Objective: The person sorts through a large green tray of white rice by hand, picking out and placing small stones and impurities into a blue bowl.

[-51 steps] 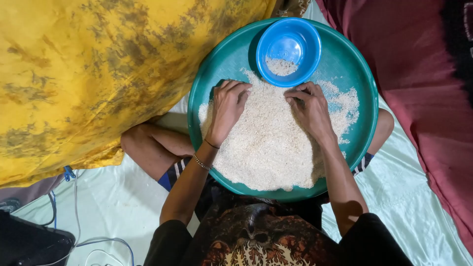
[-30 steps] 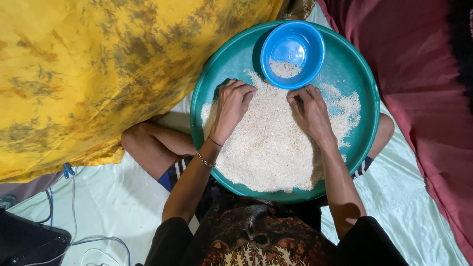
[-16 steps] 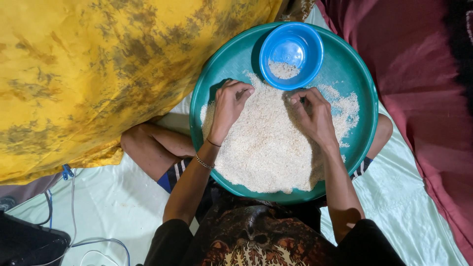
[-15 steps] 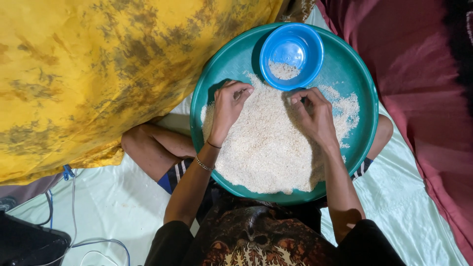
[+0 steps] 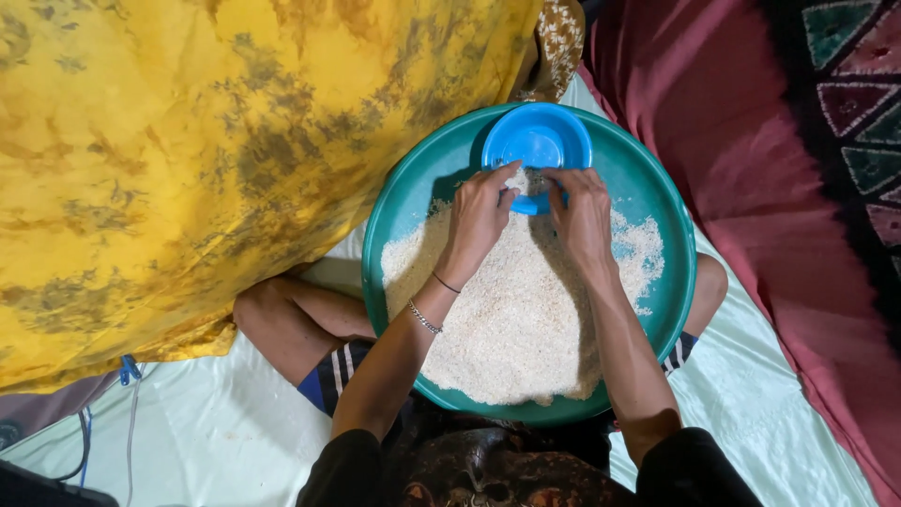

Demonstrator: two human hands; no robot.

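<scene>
The left hand (image 5: pixel 479 218) has its fingertips pinched narrowly together at the near rim of the blue bowl (image 5: pixel 538 141), thumb against forefinger, as if nipping something small out of the grain; whether anything sits between them is too fine to tell. The right hand (image 5: pixel 582 218) lies just beside it, fingers curled and close together, their tips touching the same near rim of the bowl. The two hands are almost touching each other over the bowl's edge.

The bowl is round, plain bright blue, and sits at the far side of the teal tray (image 5: pixel 413 188), holding a small scatter of pale grain. Under and behind both hands the tray is spread with a broad heap of white rice (image 5: pixel 511 319), thickest toward the person and thinning to bare teal at the right of the bowl. A thin bracelet (image 5: pixel 423 317) and a dark band circle the left wrist.

The tray rests on the person's crossed legs, a bare knee (image 5: pixel 272 314) showing to its left. Left of the tray a large yellow mottled cloth (image 5: pixel 188 150) bulges close against its rim. Right of the tray lies a dark red cloth (image 5: pixel 779 188) with a patterned border. Below the tray spreads a pale green sheet (image 5: pixel 206 432).
</scene>
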